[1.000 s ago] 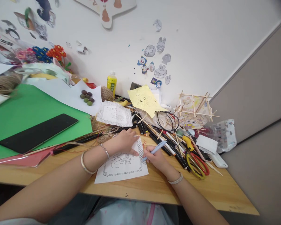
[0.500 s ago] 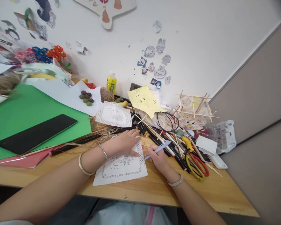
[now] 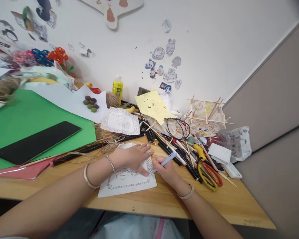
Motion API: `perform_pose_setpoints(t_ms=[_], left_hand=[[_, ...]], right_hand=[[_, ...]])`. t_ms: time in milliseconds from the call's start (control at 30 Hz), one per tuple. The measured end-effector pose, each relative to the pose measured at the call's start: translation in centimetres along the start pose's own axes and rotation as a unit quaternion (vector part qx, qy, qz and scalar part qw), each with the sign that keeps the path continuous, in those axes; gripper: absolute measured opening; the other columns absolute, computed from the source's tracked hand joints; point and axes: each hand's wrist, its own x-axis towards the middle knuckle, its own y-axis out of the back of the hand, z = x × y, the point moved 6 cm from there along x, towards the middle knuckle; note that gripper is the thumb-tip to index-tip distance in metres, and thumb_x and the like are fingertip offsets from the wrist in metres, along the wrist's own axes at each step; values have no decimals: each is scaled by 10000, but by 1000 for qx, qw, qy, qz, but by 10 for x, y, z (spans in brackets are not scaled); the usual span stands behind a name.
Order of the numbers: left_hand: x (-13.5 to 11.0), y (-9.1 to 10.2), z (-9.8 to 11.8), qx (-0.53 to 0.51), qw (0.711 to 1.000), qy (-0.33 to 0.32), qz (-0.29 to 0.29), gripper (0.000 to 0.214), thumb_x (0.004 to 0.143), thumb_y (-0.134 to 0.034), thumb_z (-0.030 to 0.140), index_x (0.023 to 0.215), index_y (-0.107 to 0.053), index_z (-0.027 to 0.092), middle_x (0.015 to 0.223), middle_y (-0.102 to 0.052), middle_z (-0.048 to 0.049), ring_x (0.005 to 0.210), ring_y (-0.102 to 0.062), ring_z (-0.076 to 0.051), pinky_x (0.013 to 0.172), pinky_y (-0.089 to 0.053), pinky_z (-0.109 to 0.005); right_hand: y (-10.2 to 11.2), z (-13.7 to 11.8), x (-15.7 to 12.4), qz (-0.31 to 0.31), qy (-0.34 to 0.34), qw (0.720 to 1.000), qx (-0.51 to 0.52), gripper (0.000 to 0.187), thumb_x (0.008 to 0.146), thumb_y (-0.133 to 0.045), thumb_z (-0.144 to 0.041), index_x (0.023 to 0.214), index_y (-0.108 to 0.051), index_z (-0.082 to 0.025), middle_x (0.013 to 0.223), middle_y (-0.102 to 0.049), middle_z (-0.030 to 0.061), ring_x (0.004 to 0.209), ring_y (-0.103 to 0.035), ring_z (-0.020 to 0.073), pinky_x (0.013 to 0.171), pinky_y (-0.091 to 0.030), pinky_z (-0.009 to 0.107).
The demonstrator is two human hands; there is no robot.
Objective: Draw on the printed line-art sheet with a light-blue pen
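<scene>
While the left hand (image 3: 134, 158) splays flat on inked paper (image 3: 128, 188), the right grip (image 3: 167, 171) pinches a slender pen (image 3: 169, 158).

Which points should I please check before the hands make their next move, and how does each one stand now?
1. Left hand on the drawing sheet: ok, palm down, fingers spread.
2. Right hand gripping the light blue pen: ok.
3. Pen tip touching paper: cannot tell; it is by the sheet's right edge, but contact is too small to see.
4. Sheet flat under the left hand: cannot tell; that part is covered.
5. Black markers put away: not ok, they lie loose beyond the right hand.
6. Yellow bottle capped and upright: ok.
</scene>
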Motion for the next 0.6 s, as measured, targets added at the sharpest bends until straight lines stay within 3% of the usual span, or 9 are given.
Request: perform_pose_setpoints(t_ms=[233,433,600], left_hand=[[-1,0,1,9,1000,4,-11,915,711,-540,630,1390,-270,79,1452,-136,-216,1341,-153,-311,1068,-174,-377],[0,0,0,20,1000,2,-6,920,706,-526,649,1392,-268,93,1454,-138,-209,1341,-157,-310,1067,-178,-378],[0,0,0,10,1000,1,-3,925,696,-536,648,1383,-286,82,1450,-158,-214,1337,-172,-313,1065,-178,-377]], right_hand=[[-4,-4,0,-15,27,1000,-8,298,795,-431,-226,522,-316,-202,516,-293,-57,505,-308,101,497,-262,244],[1,-1,2,8,16,1000,-14,305,804,-420,-250,526,-303,-207,512,-290,-56,503,-303,103,487,-257,244],[-1,-2,2,-14,14,1000,-10,300,806,-422,-256,530,-315,-206,517,-294,-54,508,-316,107,496,-271,246]])
